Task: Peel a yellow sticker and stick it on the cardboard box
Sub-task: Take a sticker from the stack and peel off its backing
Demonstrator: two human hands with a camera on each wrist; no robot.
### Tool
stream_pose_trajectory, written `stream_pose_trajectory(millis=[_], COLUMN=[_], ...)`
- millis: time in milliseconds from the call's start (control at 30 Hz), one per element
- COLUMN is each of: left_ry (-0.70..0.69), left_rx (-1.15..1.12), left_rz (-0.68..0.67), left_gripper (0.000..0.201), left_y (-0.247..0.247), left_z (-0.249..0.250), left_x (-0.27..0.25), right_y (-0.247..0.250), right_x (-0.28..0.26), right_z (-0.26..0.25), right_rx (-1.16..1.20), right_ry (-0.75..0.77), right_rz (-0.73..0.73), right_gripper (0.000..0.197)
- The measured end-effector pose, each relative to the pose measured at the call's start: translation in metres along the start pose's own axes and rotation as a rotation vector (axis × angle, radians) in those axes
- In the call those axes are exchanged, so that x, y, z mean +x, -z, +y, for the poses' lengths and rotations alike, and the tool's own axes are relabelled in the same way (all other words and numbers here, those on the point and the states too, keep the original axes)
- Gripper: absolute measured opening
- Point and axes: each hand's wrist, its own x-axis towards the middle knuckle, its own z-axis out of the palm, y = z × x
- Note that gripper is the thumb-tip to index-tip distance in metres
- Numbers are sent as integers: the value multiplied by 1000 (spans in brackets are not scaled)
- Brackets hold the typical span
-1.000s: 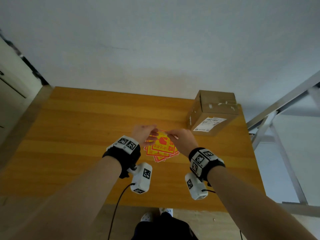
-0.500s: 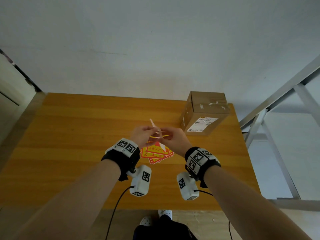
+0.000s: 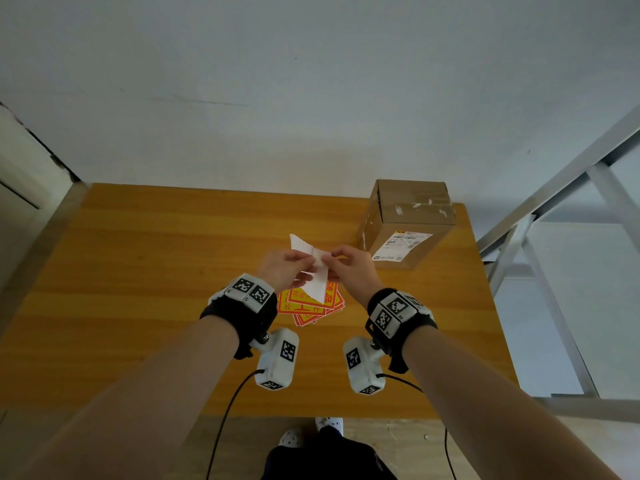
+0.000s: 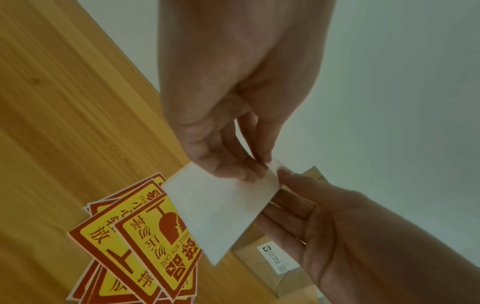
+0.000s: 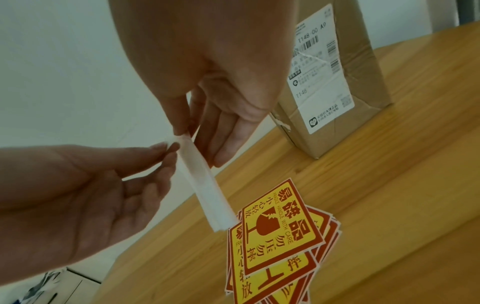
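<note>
both hands, left hand [image 3: 284, 269] and right hand [image 3: 349, 268], pinch the sticker [image 4: 221, 209] at its top corner; thin, floppy, best held by edges.

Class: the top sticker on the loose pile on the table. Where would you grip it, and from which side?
Probably at a free corner. The top sticker lies flat and skewed on the pile, so its corners jut past those beneath. Come from the pile's open near edge, away from the cardboard box, and slide a fingertip under.

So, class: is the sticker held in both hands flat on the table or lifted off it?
Lifted: the white-backed sticker is pinched by left hand and right hand above the wooden table.
</note>
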Motion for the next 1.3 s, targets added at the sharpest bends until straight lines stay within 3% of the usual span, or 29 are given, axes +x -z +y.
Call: stream_pose_trajectory(millis=[233, 367, 700, 833, 967, 1300], left_ry=[14, 57, 158, 185, 217, 338], left_rx=[97, 90, 58, 129, 159, 182], left_rz=[120, 179, 268, 258, 244, 193], left_gripper=[15, 16, 18, 10, 29, 29], left_y=[13, 24, 51, 59, 69, 71], left_z=[-14, -28, -55, -67, -82, -101], left_x=[3, 7, 19, 23, 30, 36], right_y=[3, 3, 6, 9, 11, 12], right_x=[6, 11, 21, 24, 25, 26], right_z=[7, 11, 22, 25, 27, 25], right_rx=[48, 58, 104, 78, 34, -73], right_ry=[-57, -73, -167, -168, -166, -154], right_rz=[49, 46, 85, 134, 150, 175], right_gripper=[18, 9, 9, 11, 8, 21])
